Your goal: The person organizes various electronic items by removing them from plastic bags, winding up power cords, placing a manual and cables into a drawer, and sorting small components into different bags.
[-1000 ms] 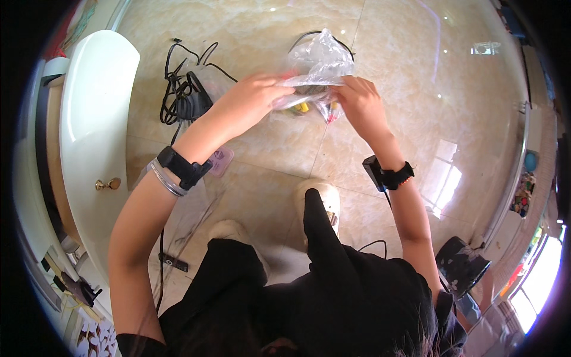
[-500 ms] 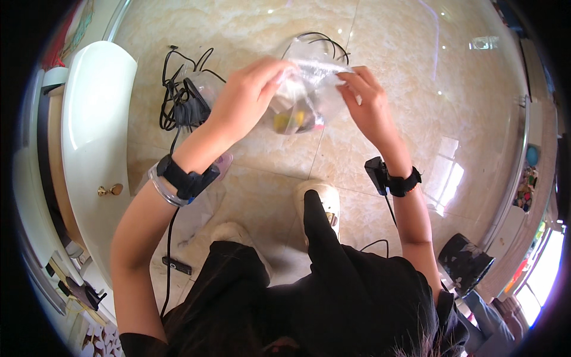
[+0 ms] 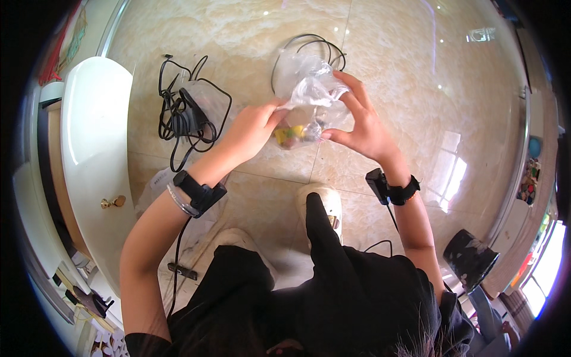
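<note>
A clear plastic bag (image 3: 314, 89) hangs between my hands above the tiled floor. Small things show through its lower part, among them a yellow piece (image 3: 288, 135); their kinds are too blurred to make out. My left hand (image 3: 257, 128) pinches the bag's left edge between thumb and fingers. On the other side my right hand (image 3: 363, 125) has its fingers curled over the bag's upper right edge, the thumb lower against the bag's side. Each wrist wears a black strap with a small box.
A tangled bundle of black cable (image 3: 189, 119) lies on the floor at the left, and a coiled black cable (image 3: 342, 53) lies beyond the bag. A white curved door (image 3: 98, 160) stands at far left. A dark patterned bin (image 3: 470, 260) is at lower right.
Both hands have come nearer to me with the bag. The right hand's fingers have spread, its thumb now lower on the bag, and the bag's top has bunched up.
</note>
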The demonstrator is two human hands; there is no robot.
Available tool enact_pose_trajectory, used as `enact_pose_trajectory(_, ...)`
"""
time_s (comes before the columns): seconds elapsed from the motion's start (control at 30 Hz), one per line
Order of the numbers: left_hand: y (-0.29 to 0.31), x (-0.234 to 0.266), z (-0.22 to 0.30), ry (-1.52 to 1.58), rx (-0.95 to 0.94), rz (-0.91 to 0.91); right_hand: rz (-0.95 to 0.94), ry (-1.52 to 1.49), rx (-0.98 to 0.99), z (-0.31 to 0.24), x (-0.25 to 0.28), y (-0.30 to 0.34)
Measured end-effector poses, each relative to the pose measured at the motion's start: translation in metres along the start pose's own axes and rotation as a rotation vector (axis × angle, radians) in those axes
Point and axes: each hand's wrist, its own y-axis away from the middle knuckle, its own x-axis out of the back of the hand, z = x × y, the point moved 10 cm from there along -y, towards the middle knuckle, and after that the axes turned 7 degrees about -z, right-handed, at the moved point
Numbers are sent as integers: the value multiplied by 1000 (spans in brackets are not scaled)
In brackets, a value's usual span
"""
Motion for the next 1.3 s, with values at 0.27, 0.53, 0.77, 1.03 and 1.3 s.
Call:
enact_pose_trajectory(0.27,-25,-17,-28,109,192,-51,99,-179,-232,29,-33,-16)
enact_pose_trajectory(0.53,-16,6,-30,-145,218,259,182,-193,-321,76,-49,-24)
enact_pose_trajectory(0.77,-47,-35,-64,91,240,39,242,-404,-259,80,-47,-13)
enact_pose_trajectory(1.03,-25,-36,-32,239,-48,223,-244,-115,-145,37,-59,-39)
enact_pose_trajectory(1.3,7,-47,-47,213,157,410,-189,545,352,-14,-76,2)
